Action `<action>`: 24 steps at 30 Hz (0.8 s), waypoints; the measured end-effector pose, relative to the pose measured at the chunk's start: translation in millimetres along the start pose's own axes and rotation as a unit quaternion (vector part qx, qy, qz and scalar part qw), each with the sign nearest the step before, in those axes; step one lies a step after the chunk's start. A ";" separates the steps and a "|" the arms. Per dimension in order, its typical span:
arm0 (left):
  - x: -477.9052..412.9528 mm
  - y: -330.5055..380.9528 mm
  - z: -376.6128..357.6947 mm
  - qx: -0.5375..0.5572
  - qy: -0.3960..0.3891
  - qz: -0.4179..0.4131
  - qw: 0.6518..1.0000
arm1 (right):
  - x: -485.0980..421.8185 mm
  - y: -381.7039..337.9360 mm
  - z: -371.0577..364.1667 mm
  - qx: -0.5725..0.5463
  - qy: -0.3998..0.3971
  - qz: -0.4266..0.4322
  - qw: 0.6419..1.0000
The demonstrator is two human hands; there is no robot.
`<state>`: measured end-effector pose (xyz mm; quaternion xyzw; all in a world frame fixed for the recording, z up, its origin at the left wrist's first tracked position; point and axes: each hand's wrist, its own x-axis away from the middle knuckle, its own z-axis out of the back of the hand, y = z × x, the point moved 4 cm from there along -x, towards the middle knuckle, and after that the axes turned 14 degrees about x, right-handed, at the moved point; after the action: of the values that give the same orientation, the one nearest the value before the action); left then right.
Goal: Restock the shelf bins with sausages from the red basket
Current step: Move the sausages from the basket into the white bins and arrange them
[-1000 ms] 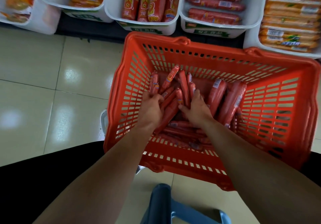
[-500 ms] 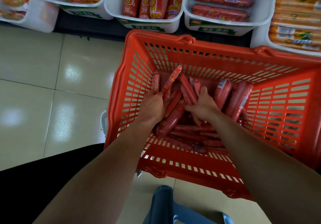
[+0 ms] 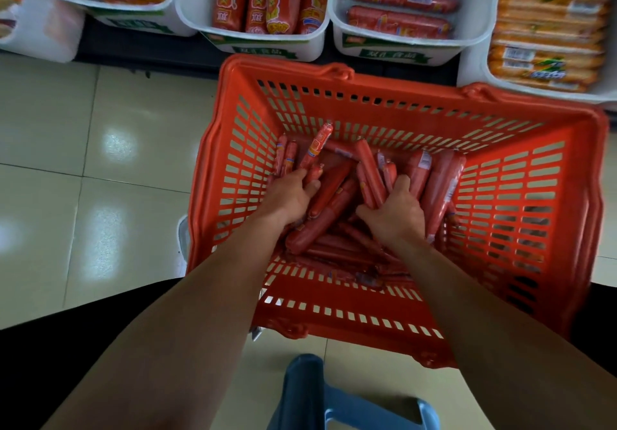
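Both hands reach into the slotted plastic red basket (image 3: 500, 216): left hand (image 3: 288, 197) clamped on slim glossy sausages (image 3: 337, 196), right hand (image 3: 397, 212) likewise. White shelf bins (image 3: 397, 47) beyond carry green labels, blurred.

both forearms extend forward and down, bare. left hand (image 3: 289, 197) palm-down, fingers curled closed around a bundle of sausages (image 3: 329, 196). right hand (image 3: 397, 211) palm-down, fingers closed around more of them.

red basket (image 3: 500, 229): slotted orange-red | sausages (image 3: 327, 209): red | shelf bins (image 3: 263, 45): white, green labels
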<state>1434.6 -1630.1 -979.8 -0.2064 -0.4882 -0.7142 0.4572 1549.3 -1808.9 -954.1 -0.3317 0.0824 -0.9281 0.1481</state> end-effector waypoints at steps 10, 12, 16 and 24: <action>-9.4 22.3 -15.0 -0.019 -0.073 0.027 0.997 | -9.4 23.3 17.4 0.000 -0.090 0.052 0.995; 0.9 23.1 -1.2 -0.024 -0.053 0.022 0.998 | -14.9 27.9 18.6 -0.019 -0.137 0.060 0.989; 19.6 15.6 18.5 -0.008 -0.034 0.028 0.999 | -11.9 44.4 16.7 0.078 -0.238 0.097 0.963; 52.1 -2.9 9.4 0.009 -0.031 0.027 0.999 | 26.2 45.5 -6.0 0.191 -0.185 0.173 0.948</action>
<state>1404.8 -1645.0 -938.5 -0.2374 -0.5025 -0.6904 0.4632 1536.2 -1860.2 -954.6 -0.4435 -0.0695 -0.8088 0.3798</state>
